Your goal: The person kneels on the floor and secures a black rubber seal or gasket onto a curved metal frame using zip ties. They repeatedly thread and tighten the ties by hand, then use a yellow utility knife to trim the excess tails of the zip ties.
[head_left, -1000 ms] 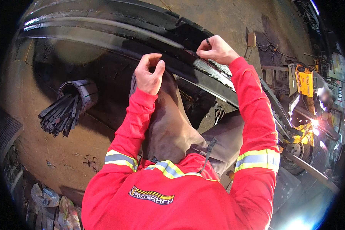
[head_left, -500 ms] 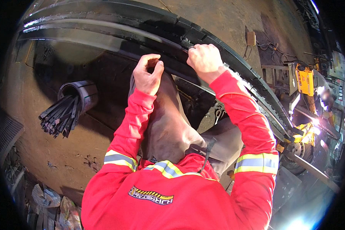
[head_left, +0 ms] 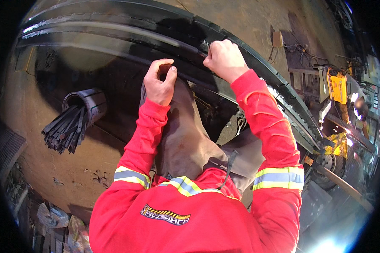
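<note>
Here the right hand (head_left: 226,59) clenches something hidden; left hand (head_left: 159,82) pinches unclear.

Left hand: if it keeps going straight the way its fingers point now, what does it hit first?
Most likely the black curved metal rail just above it. The left hand points up the picture with fingers curled toward the thumb, and only a dark shadowed gap shows between them and the rail. Depth there is unclear, so contact could come sooner.

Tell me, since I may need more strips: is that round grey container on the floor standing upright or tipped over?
Tipped over. The round grey container lies on its side, and its black flat strips spill out of the mouth onto the brown floor.
</note>
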A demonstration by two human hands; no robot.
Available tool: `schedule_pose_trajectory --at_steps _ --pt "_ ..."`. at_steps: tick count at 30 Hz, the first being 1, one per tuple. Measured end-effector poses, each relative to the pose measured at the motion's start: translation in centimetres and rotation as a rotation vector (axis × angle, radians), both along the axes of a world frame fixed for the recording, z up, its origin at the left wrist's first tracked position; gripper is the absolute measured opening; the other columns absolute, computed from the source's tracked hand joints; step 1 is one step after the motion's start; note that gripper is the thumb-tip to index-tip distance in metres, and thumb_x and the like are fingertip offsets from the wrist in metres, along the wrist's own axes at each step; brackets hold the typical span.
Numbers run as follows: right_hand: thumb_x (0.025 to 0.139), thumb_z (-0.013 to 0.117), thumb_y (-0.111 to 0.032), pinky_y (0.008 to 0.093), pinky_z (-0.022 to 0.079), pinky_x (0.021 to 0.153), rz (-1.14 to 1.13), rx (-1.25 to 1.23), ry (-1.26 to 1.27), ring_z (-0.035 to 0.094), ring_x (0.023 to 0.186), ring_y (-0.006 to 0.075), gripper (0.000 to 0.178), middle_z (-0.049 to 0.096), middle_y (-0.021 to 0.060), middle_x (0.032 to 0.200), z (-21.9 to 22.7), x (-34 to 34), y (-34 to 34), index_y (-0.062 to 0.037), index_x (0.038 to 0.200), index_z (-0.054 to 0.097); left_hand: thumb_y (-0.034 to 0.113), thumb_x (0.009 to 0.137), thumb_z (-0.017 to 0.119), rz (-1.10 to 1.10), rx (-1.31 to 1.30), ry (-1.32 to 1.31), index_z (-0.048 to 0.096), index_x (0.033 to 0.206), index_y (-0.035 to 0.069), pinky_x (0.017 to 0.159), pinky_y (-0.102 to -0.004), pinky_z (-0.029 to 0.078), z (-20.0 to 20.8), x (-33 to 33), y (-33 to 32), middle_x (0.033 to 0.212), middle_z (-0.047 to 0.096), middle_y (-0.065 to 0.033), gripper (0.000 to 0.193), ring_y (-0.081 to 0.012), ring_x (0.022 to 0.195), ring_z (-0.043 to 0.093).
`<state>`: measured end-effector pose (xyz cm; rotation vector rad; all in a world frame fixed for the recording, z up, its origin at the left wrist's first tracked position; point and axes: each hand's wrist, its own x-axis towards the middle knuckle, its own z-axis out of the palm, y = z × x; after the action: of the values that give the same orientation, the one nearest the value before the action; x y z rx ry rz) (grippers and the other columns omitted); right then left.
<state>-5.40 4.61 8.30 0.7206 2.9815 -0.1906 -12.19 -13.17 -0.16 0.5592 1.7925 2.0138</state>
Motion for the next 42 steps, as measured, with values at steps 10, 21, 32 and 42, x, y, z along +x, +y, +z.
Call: schedule_pose_trajectory --at_steps 10,21,32,42 --pt "0.073 0.064 -0.02 0.0307 0.05 0.063 -0.463 -0.807 0.096 0.063 0.064 0.016 0.023 0.065 0.0103 0.065 -3.4 4.0 6.9 0.0026 0.076 0.068 0.001 0.087 0.058 -0.012 0.008 0.024 0.061 0.103 0.0 0.074 -0.0211 0.045 -0.1 0.0 0.2 0.089 0.061 -0.0025 0.016 -0.0076 0.081 0.057" --pt "0.073 0.074 -0.011 0.0378 0.047 0.062 -0.18 -0.651 0.341 0.057 0.065 0.0326 0.019 0.056 0.0138 0.067 2.3 10.9 -0.2 -0.0004 0.069 0.058 -0.001 0.072 0.072 -0.253 -0.136 0.823 0.065 0.085 0.002 0.068 -0.0324 0.049 5.4 -0.8 4.3 0.082 0.063 -0.012 0.015 -0.0257 0.073 0.06" --pt "0.07 0.071 -0.01 0.036 0.047 0.072 -0.132 -0.353 0.72 0.055 0.08 0.0266 0.012 0.057 0.0083 0.08 -1.3 11.5 0.2 -0.0034 0.079 0.065 0.011 0.073 0.066 -0.999 -0.435 1.296 0.064 0.087 0.002 0.071 -0.0378 0.049 8.0 -3.1 11.6 0.082 0.058 -0.0105 0.017 -0.028 0.079 0.056" --pt "0.066 0.064 -0.01 0.0449 0.05 0.072 -0.214 -0.624 0.458 0.062 0.085 0.0355 0.015 0.063 0.0178 0.085 -3.2 6.3 2.8 0.0014 0.075 0.064 0.006 0.06 0.071 -1.101 -0.49 1.047 0.059 0.067 0.001 0.054 -0.0369 0.047 8.3 -2.9 14.0 0.066 0.056 -0.012 0.014 -0.0298 0.058 0.058"
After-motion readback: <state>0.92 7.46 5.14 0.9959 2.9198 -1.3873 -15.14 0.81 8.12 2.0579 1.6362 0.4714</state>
